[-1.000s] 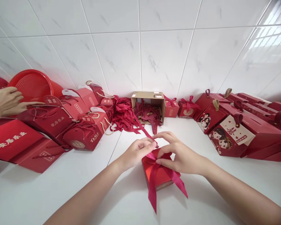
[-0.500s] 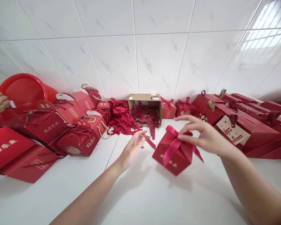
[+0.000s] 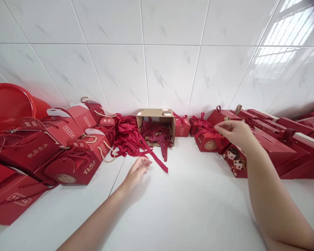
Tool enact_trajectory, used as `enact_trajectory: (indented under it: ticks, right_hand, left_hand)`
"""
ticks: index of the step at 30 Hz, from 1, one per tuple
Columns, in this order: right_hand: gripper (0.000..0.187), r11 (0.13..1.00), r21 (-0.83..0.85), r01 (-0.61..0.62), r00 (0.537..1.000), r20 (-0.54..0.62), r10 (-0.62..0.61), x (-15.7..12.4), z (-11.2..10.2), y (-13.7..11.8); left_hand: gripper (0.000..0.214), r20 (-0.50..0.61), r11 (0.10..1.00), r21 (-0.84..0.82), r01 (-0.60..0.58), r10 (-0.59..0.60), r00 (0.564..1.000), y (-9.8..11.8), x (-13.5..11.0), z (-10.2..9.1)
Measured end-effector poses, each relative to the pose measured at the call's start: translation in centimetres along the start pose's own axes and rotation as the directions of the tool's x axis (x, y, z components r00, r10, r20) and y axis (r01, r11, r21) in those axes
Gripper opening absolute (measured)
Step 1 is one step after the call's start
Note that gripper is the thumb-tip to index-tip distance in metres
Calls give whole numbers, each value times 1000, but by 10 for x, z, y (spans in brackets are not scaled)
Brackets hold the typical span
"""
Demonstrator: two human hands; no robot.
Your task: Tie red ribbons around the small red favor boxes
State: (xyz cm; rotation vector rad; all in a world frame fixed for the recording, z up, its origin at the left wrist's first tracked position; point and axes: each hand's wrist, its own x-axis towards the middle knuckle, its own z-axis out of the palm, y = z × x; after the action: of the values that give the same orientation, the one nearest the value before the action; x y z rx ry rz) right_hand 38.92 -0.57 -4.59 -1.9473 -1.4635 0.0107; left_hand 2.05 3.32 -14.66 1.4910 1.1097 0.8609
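A small red gift box [image 3: 208, 143] with a gold round emblem and a ribbon bow stands on the white surface at the back right. My right hand [image 3: 231, 131] is over it, fingertips pinched together at the bow; the exact contact is partly hidden. Left of centre, my left hand [image 3: 139, 170] hovers with nothing in it, its fingers loosely bent and apart. Just beyond those fingers, a loose red ribbon [image 3: 159, 161] trails from a heap of ribbons [image 3: 129, 136].
An open cardboard box [image 3: 155, 112] holding dark red straps lies against the tiled wall. Two bow-tied boxes [image 3: 181, 129] stand beside it. Rope-handled red boxes [image 3: 78, 164] and a red plastic basket [image 3: 38, 106] crowd the left. Larger red boxes [image 3: 274, 148] line the right.
My right hand has carried the bow-tied gift box away from the middle, to the back right beside the other small boxes. The view has shifted right; the other person's hand has left it.
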Motion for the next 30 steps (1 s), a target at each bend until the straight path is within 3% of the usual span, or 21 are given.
enact_trajectory:
  ticks: [2, 5, 9, 14, 18, 20, 24, 27, 30]
  right_hand:
    - [15, 992, -123, -22, 955, 292, 58, 0, 5, 5]
    - [9, 976, -219, -1, 873, 476, 108, 5, 22, 11]
    - [18, 979, -197, 58, 881, 472, 43, 12, 45, 16]
    - [22, 972, -178, 153, 867, 496, -46, 7, 51, 9]
    - [14, 948, -62, 313, 787, 576, -222, -12, 70, -32]
    - [17, 920, 24, 392, 726, 606, -325, -24, 92, -61]
    - [33, 865, 100, 491, 683, 572, -454, -45, 139, -107]
    - [32, 837, 129, 531, 662, 554, -505, -55, 159, -117]
    - [35, 810, 188, 556, 628, 544, -557, -59, 160, -116]
  left_hand:
    - [22, 10, 1000, 8, 11, -11, 1000, -2, 0, 0]
    - [24, 10, 1000, 25, 10, -11, 1000, -4, 0, 1]
    - [22, 24, 999, 42, -8, 7, 1000, -5, -2, 3]
    - [25, 53, 999, 42, -12, 10, 999, -5, -5, 3]
    - [27, 41, 999, 50, -20, 18, 999, -9, -7, 5]
    - [27, 33, 998, 63, -22, 20, 999, -11, -8, 5]
    - [29, 11, 996, 79, -44, 43, 999, -14, -9, 4]
    - [32, -19, 995, 84, -54, 56, 998, -18, -10, 4]
    - [35, -34, 992, 108, -66, 71, 997, -22, -13, 8]
